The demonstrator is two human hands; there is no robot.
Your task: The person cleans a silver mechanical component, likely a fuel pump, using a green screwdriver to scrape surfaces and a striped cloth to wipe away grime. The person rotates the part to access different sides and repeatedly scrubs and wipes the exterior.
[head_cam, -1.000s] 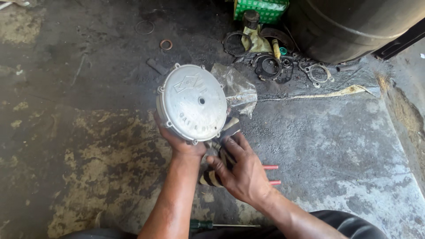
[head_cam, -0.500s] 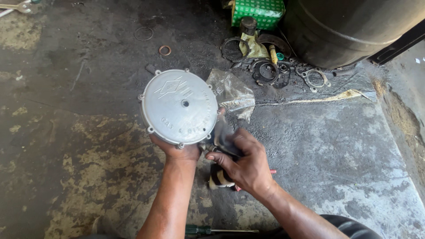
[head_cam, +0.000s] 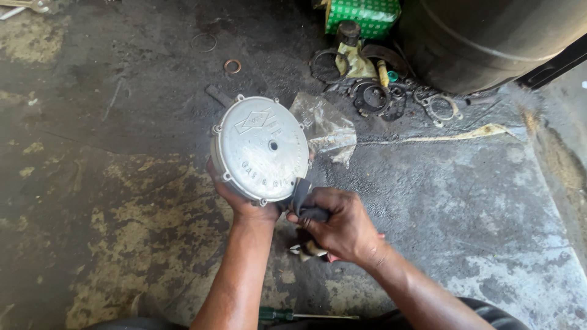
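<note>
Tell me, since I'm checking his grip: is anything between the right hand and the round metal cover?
Yes. A dark rag is bunched in the right hand and pressed against the lower edge of the round metal cover. The left hand grips the cover bare.

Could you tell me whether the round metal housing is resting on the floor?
No, the left hand holds the round metal housing up off the stained floor, while the right hand presses a dark rag against its lower edge.
</note>
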